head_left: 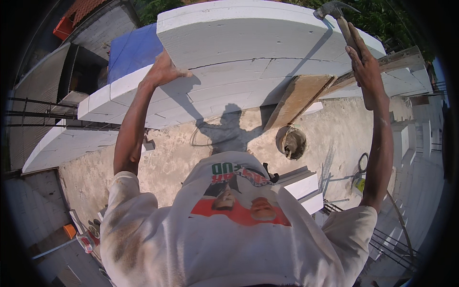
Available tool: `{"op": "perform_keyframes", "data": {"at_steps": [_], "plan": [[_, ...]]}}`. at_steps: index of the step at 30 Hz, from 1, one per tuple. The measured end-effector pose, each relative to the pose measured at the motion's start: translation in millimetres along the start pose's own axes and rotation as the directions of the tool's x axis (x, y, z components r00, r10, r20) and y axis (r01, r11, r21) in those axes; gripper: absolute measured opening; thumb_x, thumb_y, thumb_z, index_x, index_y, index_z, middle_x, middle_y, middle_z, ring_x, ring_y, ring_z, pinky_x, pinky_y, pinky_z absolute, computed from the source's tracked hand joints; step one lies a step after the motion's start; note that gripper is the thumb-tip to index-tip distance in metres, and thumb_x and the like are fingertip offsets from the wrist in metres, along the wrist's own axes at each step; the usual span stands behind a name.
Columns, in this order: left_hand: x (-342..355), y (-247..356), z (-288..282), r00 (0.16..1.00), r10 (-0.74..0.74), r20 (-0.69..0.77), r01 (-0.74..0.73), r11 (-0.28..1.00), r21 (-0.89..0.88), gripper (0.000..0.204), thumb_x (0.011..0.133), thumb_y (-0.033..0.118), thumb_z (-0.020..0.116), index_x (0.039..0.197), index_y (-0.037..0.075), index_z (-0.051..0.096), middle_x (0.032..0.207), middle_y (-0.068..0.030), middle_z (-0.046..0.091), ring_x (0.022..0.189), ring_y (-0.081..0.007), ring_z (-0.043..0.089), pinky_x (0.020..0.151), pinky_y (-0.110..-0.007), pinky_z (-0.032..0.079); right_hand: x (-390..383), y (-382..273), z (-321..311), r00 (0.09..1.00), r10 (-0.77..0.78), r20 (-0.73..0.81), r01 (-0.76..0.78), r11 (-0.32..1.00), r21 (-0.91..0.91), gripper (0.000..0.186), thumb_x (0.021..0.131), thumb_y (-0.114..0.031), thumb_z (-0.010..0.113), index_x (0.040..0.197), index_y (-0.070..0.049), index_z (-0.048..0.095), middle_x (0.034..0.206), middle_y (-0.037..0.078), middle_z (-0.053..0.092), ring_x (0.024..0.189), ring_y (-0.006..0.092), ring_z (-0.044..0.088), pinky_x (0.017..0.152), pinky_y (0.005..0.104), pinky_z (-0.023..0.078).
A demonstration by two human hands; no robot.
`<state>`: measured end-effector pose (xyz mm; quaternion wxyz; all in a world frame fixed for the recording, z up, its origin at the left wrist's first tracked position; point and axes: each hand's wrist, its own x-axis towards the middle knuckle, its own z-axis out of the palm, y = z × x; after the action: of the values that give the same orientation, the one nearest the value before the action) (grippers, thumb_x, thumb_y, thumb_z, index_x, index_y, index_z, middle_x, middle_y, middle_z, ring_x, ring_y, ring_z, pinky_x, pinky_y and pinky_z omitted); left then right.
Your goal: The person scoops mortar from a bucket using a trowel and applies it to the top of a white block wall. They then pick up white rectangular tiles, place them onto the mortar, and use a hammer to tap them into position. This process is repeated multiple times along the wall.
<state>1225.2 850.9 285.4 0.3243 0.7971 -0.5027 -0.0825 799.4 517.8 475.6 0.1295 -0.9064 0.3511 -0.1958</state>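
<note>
- Along the top of the white block wall [239, 79], a large pale block [267, 38] is resting as the uppermost course, its long face turning toward the person.
- At that block's left end, the left hand [162, 71] is reaching up, its thumb pointing right near the lower corner; the other fingers are partly hiding, so I cannot tell whether they are gripping or only pressing.
- Above the block's right part, the right hand [367, 67] is grasping a claw hammer [345, 29] by its handle, the fingers lying long against it; the metal head is showing beyond them, near the block's upper edge.
- Below the right hand, a wooden board [299, 100] is leaning at a slant against the wall.
- Beside the board's foot, a round bucket [291, 143] is standing on the rough grey floor [167, 162].
- Behind the wall at left, a blue sheet [131, 52] is showing.
- Across wall and floor, the person's shadow is falling, both arms raising.
</note>
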Motion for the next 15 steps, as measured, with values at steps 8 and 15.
{"op": "perform_keyframes", "data": {"at_steps": [8,15], "plan": [[10.1,61.8,-36.2,0.942,-0.044,-0.333,-0.062,0.952,-0.301,0.125,0.059,0.037,0.101,0.151,-0.005,0.029,0.136,-0.0269,0.056,0.125,-0.0345,0.060,0.105,-0.043,0.053,-10.1,-32.2,-11.7,0.981,0.169,-0.096,-0.131,0.941,0.312,0.056,0.106,-0.032,0.059,0.159,-0.034,0.041,0.077,0.000,0.057,0.066,0.0068,0.050,0.058,0.0253,0.047],[17.3,67.8,-29.4,0.926,-0.030,-0.376,-0.067,0.968,-0.243,0.117,0.061,0.030,0.101,0.148,-0.006,0.031,0.130,-0.0253,0.059,0.118,-0.0314,0.063,0.101,-0.041,0.056,-5.1,17.7,-13.9,0.956,0.053,-0.289,-0.008,0.988,0.155,0.057,0.106,-0.030,0.059,0.159,-0.036,0.040,0.080,0.002,0.061,0.067,0.0067,0.053,0.060,0.0261,0.048]]}}
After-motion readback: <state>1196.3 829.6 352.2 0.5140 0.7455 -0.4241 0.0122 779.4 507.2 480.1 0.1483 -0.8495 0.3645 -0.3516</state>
